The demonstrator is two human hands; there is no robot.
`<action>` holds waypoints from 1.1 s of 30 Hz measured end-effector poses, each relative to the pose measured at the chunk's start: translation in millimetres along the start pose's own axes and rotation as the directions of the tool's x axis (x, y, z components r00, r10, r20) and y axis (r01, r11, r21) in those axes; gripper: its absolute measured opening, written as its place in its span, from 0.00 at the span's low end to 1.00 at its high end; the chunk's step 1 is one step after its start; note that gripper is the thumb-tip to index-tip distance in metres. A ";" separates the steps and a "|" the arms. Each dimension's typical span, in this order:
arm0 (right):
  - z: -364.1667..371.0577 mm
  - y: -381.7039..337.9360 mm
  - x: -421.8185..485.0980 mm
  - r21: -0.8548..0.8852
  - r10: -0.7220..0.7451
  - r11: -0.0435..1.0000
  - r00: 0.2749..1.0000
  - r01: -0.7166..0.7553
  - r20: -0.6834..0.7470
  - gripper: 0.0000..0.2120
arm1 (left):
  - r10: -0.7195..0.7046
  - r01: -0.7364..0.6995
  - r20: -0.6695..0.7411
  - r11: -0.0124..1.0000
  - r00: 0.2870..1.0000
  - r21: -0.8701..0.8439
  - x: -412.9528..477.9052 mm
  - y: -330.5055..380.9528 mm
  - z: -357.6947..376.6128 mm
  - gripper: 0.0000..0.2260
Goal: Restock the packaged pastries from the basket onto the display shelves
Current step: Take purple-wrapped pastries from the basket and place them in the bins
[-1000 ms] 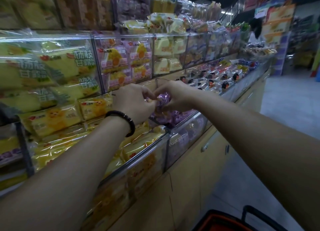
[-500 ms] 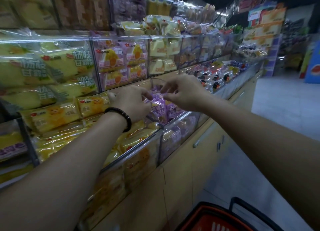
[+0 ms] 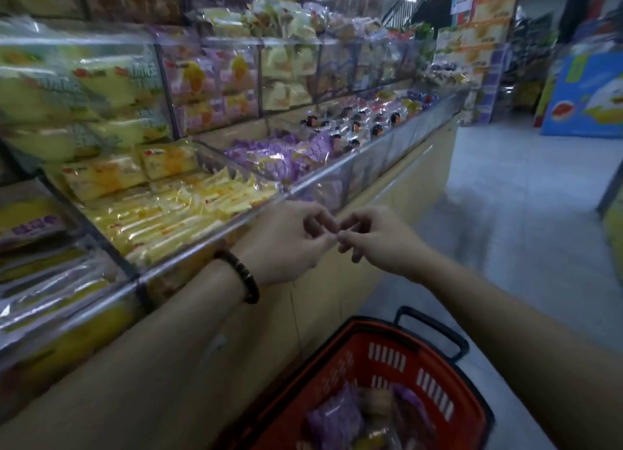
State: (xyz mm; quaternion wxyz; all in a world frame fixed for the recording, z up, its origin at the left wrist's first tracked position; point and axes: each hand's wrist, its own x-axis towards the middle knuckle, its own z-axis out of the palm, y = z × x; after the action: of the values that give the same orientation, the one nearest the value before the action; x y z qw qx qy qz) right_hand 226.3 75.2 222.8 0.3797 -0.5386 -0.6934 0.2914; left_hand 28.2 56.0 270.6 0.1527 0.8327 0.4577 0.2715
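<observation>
My left hand [image 3: 290, 244], a dark bead bracelet on its wrist, and my right hand [image 3: 376, 240] hover side by side in front of the display shelf's front rail [image 3: 188, 252]. Their fingertips nearly touch, the fingers are loosely curled, and neither holds anything. Behind them, purple packaged pastries [image 3: 276, 156] fill one shelf bin, and yellow packs [image 3: 175, 210] fill the bin to its left. Below my arms stands the red basket [image 3: 455, 394] with a black handle, and purple packaged pastries [image 3: 337, 419] and other wrapped packs lie in it.
Clear upper bins [image 3: 209, 78] hold more wrapped cakes. Packs with dark round prints [image 3: 364, 126] fill the bins further right. The beige cabinet front [image 3: 387, 196] runs below the shelf. The grey aisle floor [image 3: 522, 196] stretches to the right, with a blue box [image 3: 586, 95] at its far end.
Both hands have let go of the purple pack in the bin and pulled back down, out of the shelf. My view has dropped, so more of the basket shows.
</observation>
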 end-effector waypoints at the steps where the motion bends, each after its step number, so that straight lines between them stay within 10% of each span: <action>1: 6.8 9.2 -12.0 0.007 0.024 1.000 0.999 -0.024 0.023 0.05 | -0.020 0.022 0.053 0.999 0.998 -0.034 -13.3 -3.4 16.0 0.03; 16: 91.5 210.7 -125.7 -0.283 0.475 0.853 0.877 -0.439 0.073 0.05 | -0.384 0.406 0.357 0.914 0.852 0.014 -108.0 -138.0 227.1 0.02; 26: 121.8 286.2 -128.2 -0.687 0.692 0.591 0.704 -0.422 0.163 0.29 | -0.384 0.294 0.580 0.923 0.718 0.247 -123.5 -183.6 268.2 0.14; 33: 146.4 305.1 -130.9 -0.779 0.724 0.558 0.627 -0.288 0.287 0.15 | -0.358 0.245 0.652 0.934 0.669 0.262 -128.7 -188.4 262.0 0.16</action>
State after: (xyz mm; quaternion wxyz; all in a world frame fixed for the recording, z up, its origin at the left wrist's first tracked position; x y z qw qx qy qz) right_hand 280.8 25.5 -132.4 -0.1788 -0.7048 -0.6295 0.2739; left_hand -0.5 46.3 -75.5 0.2908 0.7948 0.5184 -0.1227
